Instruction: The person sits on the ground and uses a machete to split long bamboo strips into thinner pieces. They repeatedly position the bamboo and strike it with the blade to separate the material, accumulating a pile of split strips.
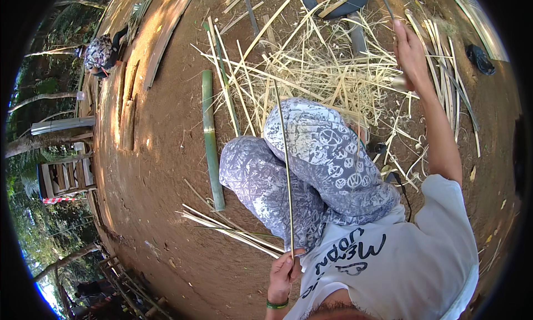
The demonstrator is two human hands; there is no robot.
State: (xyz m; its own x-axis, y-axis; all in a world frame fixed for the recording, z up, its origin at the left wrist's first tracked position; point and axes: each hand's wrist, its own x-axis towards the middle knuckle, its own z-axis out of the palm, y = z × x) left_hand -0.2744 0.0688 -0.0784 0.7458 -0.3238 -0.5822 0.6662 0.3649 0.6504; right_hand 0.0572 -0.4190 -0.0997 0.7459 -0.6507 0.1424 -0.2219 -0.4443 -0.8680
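A thin, pale, smooth bamboo strip [284,153]; a glossy green bamboo pole [211,139]; matt, rough brown earth ground [166,170]; patterned grey cloth trousers [322,159].

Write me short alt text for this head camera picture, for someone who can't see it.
A seated person's left hand pinches one end of a thin bamboo strip running across patterned trousers, while the right hand reaches out over a pile of bamboo shavings. A green bamboo pole lies on bare earth.

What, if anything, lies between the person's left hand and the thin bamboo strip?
Nothing visible: the left hand already grips the lower end of the thin bamboo strip, which runs up across the patterned trousers.
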